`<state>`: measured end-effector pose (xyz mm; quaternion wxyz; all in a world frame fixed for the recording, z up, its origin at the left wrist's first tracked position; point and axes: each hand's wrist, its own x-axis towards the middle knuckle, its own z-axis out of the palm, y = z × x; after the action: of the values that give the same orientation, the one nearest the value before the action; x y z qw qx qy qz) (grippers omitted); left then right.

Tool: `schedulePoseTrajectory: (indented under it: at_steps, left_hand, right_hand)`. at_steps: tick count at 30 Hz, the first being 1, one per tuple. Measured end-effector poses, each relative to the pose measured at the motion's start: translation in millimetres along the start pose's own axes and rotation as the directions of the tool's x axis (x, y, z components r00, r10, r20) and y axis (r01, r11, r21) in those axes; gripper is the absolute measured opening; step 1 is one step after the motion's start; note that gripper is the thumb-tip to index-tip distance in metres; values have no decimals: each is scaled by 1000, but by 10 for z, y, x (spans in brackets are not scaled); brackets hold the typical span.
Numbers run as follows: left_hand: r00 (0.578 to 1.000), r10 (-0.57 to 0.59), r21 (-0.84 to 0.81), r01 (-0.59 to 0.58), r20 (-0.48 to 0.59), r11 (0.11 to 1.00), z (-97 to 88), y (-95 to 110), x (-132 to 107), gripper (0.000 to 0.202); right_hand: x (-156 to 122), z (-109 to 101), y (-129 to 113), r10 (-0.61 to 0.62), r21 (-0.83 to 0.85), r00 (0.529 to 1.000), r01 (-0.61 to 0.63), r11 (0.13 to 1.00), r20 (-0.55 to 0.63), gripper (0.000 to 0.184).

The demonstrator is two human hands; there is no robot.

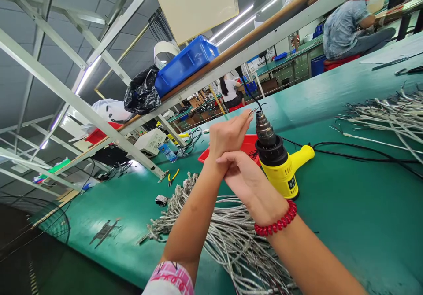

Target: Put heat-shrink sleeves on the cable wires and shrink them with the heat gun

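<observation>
My left hand [229, 133] is closed in a pinch, with thin wire ends [254, 111] poking out at its fingertips. These wires are beside the metal nozzle of a yellow heat gun [287, 176], which stands upright with its nozzle pointing up. My right hand [246, 178], below a red beaded bracelet, is closed around my left wrist; some of its fingers are hidden. Under my forearms lies a large bundle of grey braided cables [231, 229]. A red tray [247, 145] with dark bits in it sits behind my hands.
More stripped cables [390, 116] lie at right, near the heat gun's black cord [343, 156]. Yellow-handled pliers [173, 177], a blue can [168, 153] and a small roll [161, 200] rest at left. A shelf holds a blue bin [188, 68]. Two people sit farther back.
</observation>
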<state>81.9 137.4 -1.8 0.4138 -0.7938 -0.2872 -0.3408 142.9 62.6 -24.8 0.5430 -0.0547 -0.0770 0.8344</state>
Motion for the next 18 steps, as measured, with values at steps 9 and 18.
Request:
schedulePoseTrajectory:
  at_steps: [9, 18]
  left_hand:
    - [994, -61, -27, 63, 87, 998, -40, 17, -4, 31]
    - [989, -111, -22, 113, 94, 993, -101, 15, -52, 36]
  right_hand:
    - [-7, 4, 21, 9, -10, 1000, -9, 1000, 27, 16]
    - [-21, -23, 79, 5, -56, 999, -3, 998, 41, 18]
